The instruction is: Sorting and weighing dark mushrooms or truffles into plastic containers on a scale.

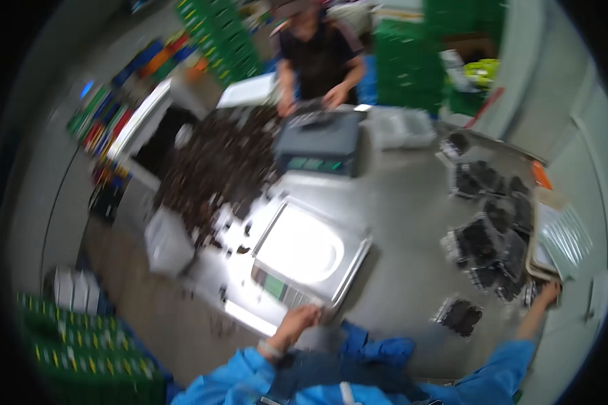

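Note:
My left hand (299,324) is closed at the front edge of a silver weighing scale (355,268), near its keypad; nothing shows in its curled fingers. At the far right, my right hand (549,294) closes at the side of a clear plastic tub (532,291), partly hidden by the hand and blurred. Right above it stands a cream tray (542,263) with clear plastic lids (565,237). A single filled tub (459,316) with dark pieces lies on the steel table (402,250) between my hands. Several more filled tubs (479,243) are grouped to the right.
Across the table a person (317,57) handles a tub at a grey scale (317,142). Loose dark pieces (216,162) heap at the left, beside a white bag (169,241). Empty clear tubs (402,128) stand at the back. Green crates (88,351) are stacked lower left.

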The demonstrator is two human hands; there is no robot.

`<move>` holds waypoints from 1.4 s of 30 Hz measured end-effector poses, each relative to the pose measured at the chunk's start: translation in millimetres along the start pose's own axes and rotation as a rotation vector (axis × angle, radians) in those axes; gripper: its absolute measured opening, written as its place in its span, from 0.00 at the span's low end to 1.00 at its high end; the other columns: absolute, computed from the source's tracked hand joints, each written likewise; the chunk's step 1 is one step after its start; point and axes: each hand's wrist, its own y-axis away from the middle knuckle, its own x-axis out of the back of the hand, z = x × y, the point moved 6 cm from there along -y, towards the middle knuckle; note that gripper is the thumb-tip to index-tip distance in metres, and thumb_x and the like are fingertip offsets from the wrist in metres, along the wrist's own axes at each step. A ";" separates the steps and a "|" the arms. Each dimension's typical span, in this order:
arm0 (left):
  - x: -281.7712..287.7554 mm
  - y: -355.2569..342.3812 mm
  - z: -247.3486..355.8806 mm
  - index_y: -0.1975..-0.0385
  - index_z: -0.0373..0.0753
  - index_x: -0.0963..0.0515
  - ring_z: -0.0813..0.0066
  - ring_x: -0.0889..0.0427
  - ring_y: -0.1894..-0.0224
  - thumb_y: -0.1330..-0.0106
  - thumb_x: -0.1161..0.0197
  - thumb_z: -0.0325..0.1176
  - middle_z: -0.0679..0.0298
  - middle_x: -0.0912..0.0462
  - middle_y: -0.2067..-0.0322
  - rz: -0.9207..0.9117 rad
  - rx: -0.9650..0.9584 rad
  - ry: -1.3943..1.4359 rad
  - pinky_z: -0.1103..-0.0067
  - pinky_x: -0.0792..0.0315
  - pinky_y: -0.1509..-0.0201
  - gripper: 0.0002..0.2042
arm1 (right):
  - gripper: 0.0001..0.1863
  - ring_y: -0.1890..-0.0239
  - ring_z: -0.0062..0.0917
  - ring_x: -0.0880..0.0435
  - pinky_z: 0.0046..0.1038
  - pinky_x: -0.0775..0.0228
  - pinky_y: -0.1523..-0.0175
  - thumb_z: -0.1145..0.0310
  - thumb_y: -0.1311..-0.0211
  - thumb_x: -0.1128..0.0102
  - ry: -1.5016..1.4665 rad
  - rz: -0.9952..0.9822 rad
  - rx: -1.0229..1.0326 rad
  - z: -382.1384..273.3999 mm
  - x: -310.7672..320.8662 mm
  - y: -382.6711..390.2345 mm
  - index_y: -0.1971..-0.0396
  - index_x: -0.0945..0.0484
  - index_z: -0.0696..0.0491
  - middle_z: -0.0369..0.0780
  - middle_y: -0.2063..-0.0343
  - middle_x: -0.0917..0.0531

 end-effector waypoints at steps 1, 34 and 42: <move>6.7 -1.5 2.7 0.62 0.37 0.19 0.81 0.23 0.67 0.24 0.42 0.40 0.68 0.18 0.68 -0.039 -0.025 0.039 0.83 0.28 0.60 0.12 | 0.18 0.60 0.30 0.20 0.35 0.26 0.56 0.60 0.34 0.40 0.016 -0.114 0.046 -12.6 1.7 18.0 0.50 0.22 0.55 0.42 0.59 0.18; 593.2 57.7 250.7 0.63 0.34 0.18 0.50 0.16 0.64 0.33 0.37 0.28 0.54 0.15 0.64 0.426 -0.742 -1.218 0.65 0.23 0.61 0.05 | 0.08 0.60 0.38 0.17 0.36 0.23 0.52 0.77 0.39 0.43 0.203 -2.174 0.532 -187.1 -289.2 1249.9 0.60 0.18 0.54 0.42 0.64 0.17; 566.8 53.4 252.8 0.62 0.35 0.20 0.55 0.21 0.66 0.43 0.38 0.22 0.58 0.24 0.71 0.472 -0.833 -1.478 0.63 0.28 0.63 0.09 | 0.18 0.46 0.37 0.21 0.42 0.29 0.37 0.70 0.42 0.41 -0.146 -1.801 1.280 -265.8 -338.0 1358.6 0.51 0.20 0.55 0.41 0.54 0.17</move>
